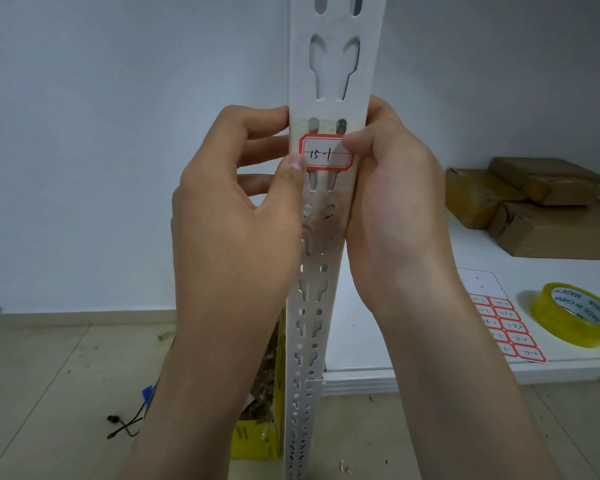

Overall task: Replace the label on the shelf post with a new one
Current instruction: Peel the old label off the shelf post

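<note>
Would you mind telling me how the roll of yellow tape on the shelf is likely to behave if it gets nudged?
The tape roll lies flat on the shelf, so it would probably slide, not roll. It looks like a thin hollow ring, likely light. If tipped onto its edge it could roll off.

Plain pale wall [118, 133]; beige tiled floor [66, 375], littered; white shelf board [378, 341].
</note>
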Tool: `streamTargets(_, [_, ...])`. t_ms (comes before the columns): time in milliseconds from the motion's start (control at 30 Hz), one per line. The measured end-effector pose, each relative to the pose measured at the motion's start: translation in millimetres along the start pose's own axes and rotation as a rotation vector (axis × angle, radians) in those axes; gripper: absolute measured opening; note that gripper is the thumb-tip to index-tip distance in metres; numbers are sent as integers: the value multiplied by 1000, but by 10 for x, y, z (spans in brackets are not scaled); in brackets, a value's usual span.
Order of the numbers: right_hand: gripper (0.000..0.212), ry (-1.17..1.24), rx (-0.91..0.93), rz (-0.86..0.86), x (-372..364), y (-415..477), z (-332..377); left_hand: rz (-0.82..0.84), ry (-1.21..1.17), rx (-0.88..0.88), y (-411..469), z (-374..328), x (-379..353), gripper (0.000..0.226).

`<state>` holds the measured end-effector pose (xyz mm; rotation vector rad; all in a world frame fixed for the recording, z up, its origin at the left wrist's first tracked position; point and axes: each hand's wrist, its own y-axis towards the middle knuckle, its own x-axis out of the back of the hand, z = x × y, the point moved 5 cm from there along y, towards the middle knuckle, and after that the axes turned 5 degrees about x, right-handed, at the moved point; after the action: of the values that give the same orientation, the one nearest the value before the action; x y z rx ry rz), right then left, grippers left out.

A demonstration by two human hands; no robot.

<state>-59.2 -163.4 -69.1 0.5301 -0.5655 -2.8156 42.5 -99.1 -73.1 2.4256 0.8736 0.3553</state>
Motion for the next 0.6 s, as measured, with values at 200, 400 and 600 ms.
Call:
streamTargets(200, [40, -165, -17, 3, 42, 19, 98, 7, -2, -1, 0, -2, 15, 23])
streamTargets(400, [46, -199, -46, 33, 73, -15, 137, 13, -5, 8, 3, 2, 14, 24])
streamTargets(600, [38, -191, -72, 7, 55, -13, 113, 15, -25, 12, 8, 14, 16, 24])
